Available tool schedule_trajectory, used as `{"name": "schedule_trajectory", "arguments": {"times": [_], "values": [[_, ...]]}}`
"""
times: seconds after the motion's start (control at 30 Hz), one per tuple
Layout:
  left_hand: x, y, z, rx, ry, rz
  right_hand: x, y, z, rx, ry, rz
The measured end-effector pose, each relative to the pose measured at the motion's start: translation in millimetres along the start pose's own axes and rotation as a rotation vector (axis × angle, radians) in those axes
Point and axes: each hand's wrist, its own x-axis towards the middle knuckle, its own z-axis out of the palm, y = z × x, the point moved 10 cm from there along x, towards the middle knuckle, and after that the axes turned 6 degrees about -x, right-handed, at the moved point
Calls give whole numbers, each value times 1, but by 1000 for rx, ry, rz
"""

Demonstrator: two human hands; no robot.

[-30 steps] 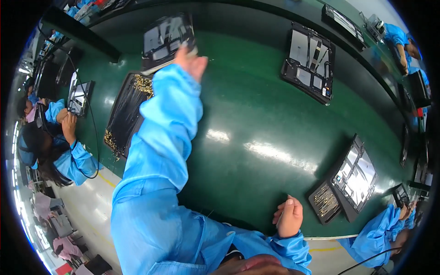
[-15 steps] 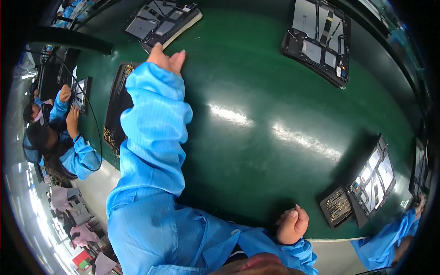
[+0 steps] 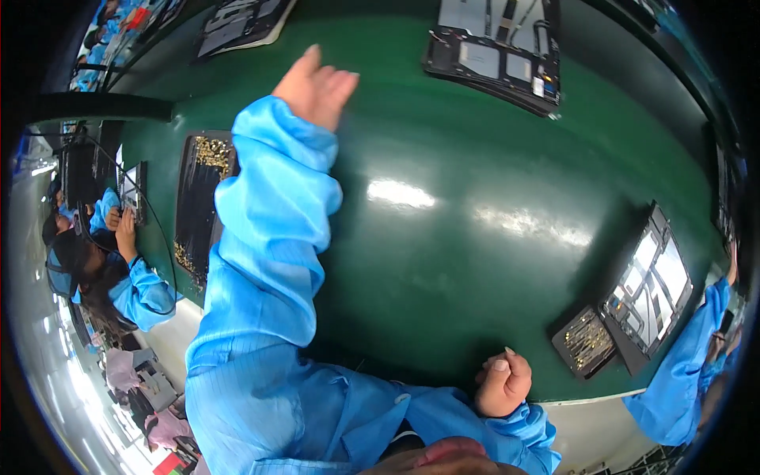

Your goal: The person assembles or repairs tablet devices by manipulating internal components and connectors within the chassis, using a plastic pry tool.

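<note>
My left hand (image 3: 317,87) reaches far across the green table (image 3: 443,269), its fingers apart and nothing seen in them. It hangs just to the right of a stack of opened flat electronic devices (image 3: 241,25), without touching it. My right hand (image 3: 504,385) is by the near table edge, with fingers curled in and the thumb against them; whatever it may hold is hidden. Another stack of opened devices (image 3: 480,59), showing grey panels and black cables, lies at the far right of centre.
Left of my left arm is a black tray (image 3: 194,210) with small gold-coloured pieces. At the right, a small dark tray (image 3: 586,342) of gold-coloured pieces adjoins a tilted opened device (image 3: 649,289). Co-workers in blue sleeves sit at the left (image 3: 142,293) and right (image 3: 681,372).
My left hand has drawn away from the left device stack toward the right, its fingers spreading more. My right hand stays curled in nearly the same place. The view has shifted slightly.
</note>
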Motion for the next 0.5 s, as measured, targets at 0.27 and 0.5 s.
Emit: {"name": "schedule_trajectory", "arguments": {"times": [0.27, 0.5], "values": [[-15, -46, 72, -69, 219, -5, 25, -45, 30, -75, -144, -207], [14, -68, 102, -218, -92, -154, 32, -52, 44, 51, -350, -269]]}}
